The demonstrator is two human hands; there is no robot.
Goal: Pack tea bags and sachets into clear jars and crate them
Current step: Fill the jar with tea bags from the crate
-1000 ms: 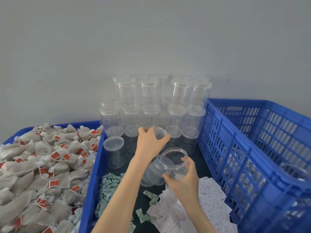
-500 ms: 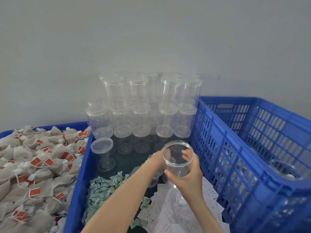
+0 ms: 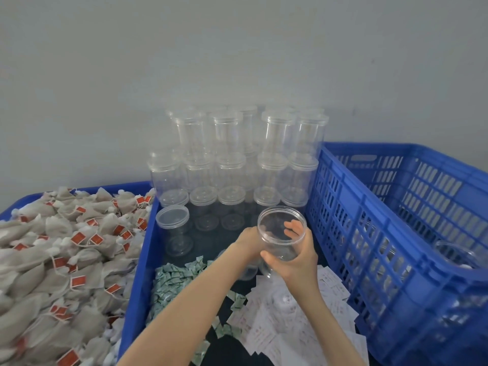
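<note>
A slatted blue plastic crate (image 3: 396,233) stands at right. Beside it a smooth-walled blue tray (image 3: 140,281) holds stacked clear lidded jars (image 3: 229,167), white paper sachets (image 3: 287,320) and small green ones (image 3: 171,281). Crumpled mesh tea bags (image 3: 52,260) with red tags heap at left. Above the tray, the right hand (image 3: 298,260) curls round an open clear round jar (image 3: 281,233); the left hand (image 3: 248,241) reaches behind it, its fingers hidden.

Tea bags (image 3: 60,249) left of crate (image 3: 396,233)
</note>
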